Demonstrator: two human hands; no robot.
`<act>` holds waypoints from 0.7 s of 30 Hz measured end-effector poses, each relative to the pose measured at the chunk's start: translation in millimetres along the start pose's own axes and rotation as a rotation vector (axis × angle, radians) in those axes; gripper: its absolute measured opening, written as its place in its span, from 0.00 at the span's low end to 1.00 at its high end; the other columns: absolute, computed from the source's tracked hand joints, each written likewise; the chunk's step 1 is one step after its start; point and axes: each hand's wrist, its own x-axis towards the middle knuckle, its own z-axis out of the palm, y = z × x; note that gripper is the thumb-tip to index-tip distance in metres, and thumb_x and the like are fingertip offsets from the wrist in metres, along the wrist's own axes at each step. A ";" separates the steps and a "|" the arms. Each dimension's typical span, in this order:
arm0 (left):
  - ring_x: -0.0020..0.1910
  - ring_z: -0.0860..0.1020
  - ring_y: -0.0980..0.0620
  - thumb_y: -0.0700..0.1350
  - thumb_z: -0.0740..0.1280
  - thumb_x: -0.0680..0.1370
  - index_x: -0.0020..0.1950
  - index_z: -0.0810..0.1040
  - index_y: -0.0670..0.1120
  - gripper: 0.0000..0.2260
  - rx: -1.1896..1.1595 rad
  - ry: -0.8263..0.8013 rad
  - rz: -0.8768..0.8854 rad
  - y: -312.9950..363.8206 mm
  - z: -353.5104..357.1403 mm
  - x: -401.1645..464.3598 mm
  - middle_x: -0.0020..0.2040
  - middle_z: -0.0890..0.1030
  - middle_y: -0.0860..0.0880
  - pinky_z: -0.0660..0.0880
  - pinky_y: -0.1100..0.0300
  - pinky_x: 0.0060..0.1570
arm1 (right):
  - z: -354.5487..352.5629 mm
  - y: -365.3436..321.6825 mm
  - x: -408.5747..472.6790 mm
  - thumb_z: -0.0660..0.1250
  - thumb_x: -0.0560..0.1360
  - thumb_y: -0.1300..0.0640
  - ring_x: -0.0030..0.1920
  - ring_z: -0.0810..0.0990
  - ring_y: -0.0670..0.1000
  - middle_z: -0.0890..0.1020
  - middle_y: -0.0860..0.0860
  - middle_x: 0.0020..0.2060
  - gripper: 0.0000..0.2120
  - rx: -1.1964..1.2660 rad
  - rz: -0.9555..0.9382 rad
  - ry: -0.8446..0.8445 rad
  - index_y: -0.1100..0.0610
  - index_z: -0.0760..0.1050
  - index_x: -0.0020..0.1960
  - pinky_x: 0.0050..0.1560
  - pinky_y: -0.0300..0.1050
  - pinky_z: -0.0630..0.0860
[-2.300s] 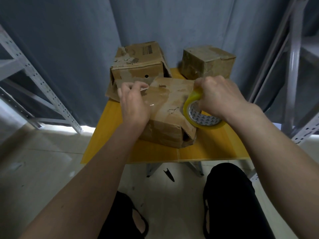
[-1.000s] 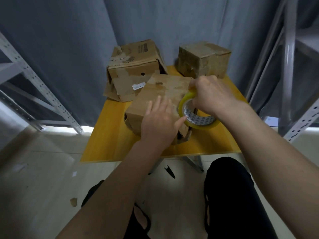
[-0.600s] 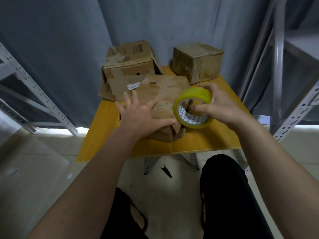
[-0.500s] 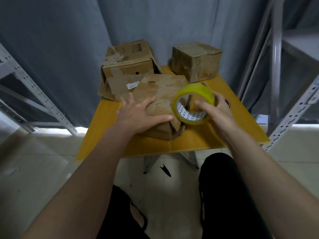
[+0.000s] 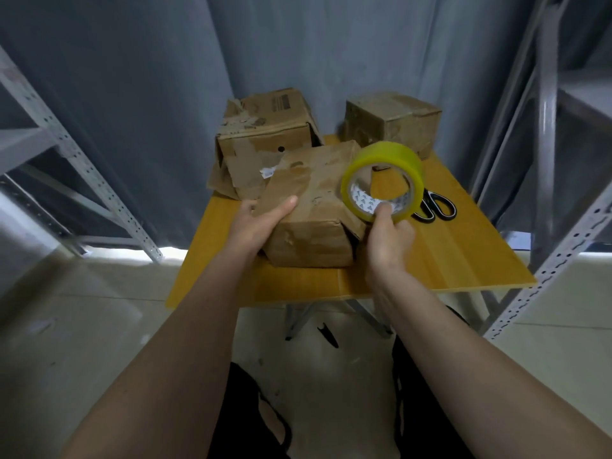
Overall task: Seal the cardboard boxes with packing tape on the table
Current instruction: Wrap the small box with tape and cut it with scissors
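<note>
My right hand (image 5: 387,241): thumb inside core, fingers curled behind rim, pinching tape roll (image 5: 382,182), roll upright, raised off table at near box's right edge. My left hand (image 5: 256,223): thumb flat on top, fingers wrapped round left side, gripping near box (image 5: 311,207). Near box sits on yellow table (image 5: 447,260), near-centre. Far left: battered box (image 5: 265,140), touching near box. Far right: smaller box (image 5: 394,122), apart. Scissors (image 5: 435,207) right of roll, on table.
</note>
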 end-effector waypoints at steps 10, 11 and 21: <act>0.58 0.81 0.46 0.70 0.73 0.59 0.65 0.78 0.50 0.40 -0.609 -0.285 -0.206 -33.2 34.1 -8.6 0.59 0.83 0.48 0.78 0.41 0.57 | 28.3 -64.5 7.2 0.57 0.78 0.47 0.43 0.76 0.59 0.79 0.55 0.39 0.14 -0.618 -0.718 0.054 0.57 0.72 0.43 0.39 0.47 0.61; 0.59 0.80 0.47 0.71 0.72 0.58 0.65 0.78 0.50 0.41 -0.635 -0.276 -0.213 -36.1 38.0 -8.2 0.60 0.82 0.48 0.78 0.42 0.58 | 33.0 -65.9 5.8 0.57 0.78 0.48 0.43 0.77 0.60 0.80 0.57 0.40 0.14 -0.661 -0.760 0.053 0.57 0.71 0.43 0.39 0.47 0.61; 0.49 0.79 0.52 0.56 0.61 0.79 0.56 0.80 0.46 0.16 -0.298 -0.014 0.076 -22.6 11.5 4.8 0.45 0.82 0.53 0.76 0.58 0.46 | 71.4 -61.1 -5.4 0.63 0.72 0.44 0.54 0.75 0.59 0.79 0.57 0.50 0.17 -0.753 -0.760 -0.154 0.58 0.76 0.48 0.44 0.46 0.66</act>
